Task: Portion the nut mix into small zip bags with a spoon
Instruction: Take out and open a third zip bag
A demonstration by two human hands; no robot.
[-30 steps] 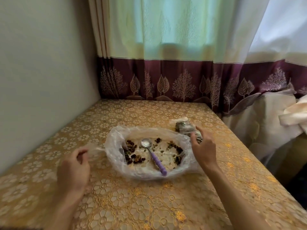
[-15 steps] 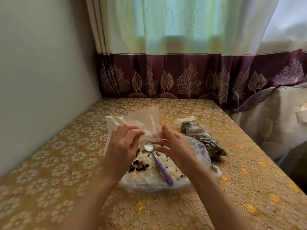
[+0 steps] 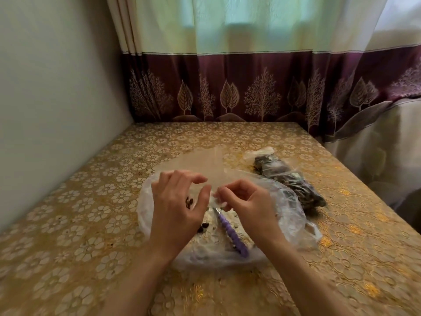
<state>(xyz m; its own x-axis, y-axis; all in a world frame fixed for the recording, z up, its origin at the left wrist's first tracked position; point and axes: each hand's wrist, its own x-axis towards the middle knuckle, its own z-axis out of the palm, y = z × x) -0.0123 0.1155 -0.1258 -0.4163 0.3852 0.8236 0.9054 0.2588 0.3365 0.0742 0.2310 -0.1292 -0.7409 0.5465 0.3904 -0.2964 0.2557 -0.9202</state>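
1. The person is working on the mouth of an empty small zip bag (image 3: 200,165), holding it up over the nut mix; by my reading this is the opening step, before any scooping for this portion.
2. The left hand (image 3: 176,208) is curling thumb and fingers round the bag's near edge, and the right hand (image 3: 247,201) is pinching the same edge just beside it. The fingertips of the two hands are almost touching.
3. The nut mix (image 3: 190,202) is lying on a large clear plastic sheet or bag (image 3: 293,213) spread on the counter (image 3: 91,224), directly under the hands; only a thin scatter is showing.
4. The spoon (image 3: 230,233), purple-handled, is lying in the mix with its bowl hidden behind the hands; nobody is holding it.
5. The next move is probably calling for the mouth to be parted fully, then one hand keeping it open while the other takes the spoon handle. The film looks thin and limp, so the opening may collapse if held by one edge.
6. Counting: one empty bag in hand, one spoon, one spread of mix, and what look like filled bags (image 3: 289,176) lying to the right, their number being unclear.
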